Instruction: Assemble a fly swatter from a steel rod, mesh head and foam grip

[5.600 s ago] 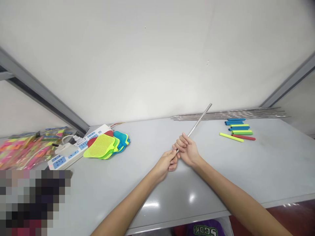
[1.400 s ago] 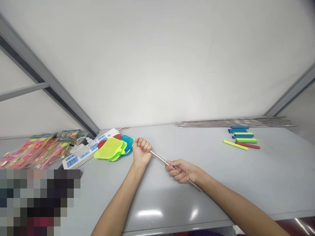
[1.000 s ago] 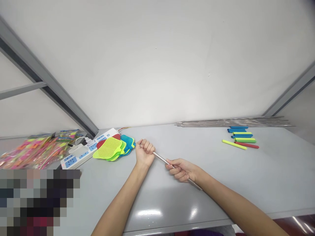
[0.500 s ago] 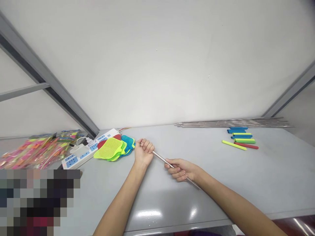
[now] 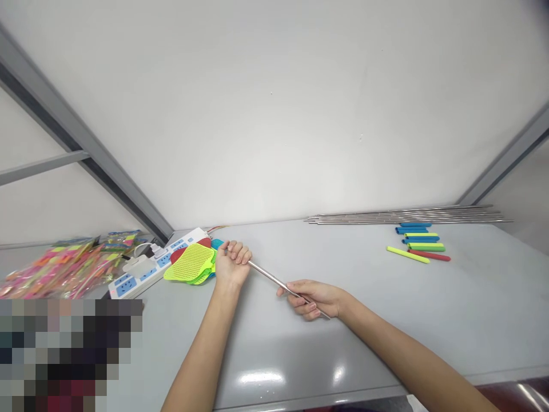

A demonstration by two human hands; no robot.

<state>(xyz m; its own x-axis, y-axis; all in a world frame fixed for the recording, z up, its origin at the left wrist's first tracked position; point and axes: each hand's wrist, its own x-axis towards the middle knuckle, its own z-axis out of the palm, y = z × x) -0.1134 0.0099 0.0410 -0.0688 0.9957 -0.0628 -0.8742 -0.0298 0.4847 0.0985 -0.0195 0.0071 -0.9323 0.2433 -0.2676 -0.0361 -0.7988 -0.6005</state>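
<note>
We hold one thin steel rod [image 5: 270,277] above the grey surface [image 5: 369,337] with both grips, so it is kept steady at two places: our left grip [image 5: 231,266] is closed like a fist near one end, and our right grip [image 5: 313,298] wraps around it near the other end. Clear plastic bags [image 5: 64,268] with pink and yellow goods inside lie at left, near fly swatters [image 5: 191,262], a power strip [image 5: 137,273], and, far right, more steel rods [image 5: 407,216] and foam tubes [image 5: 422,240]

Fly swatters [image 5: 189,262] just beside left hand [image 5: 231,266]
</note>
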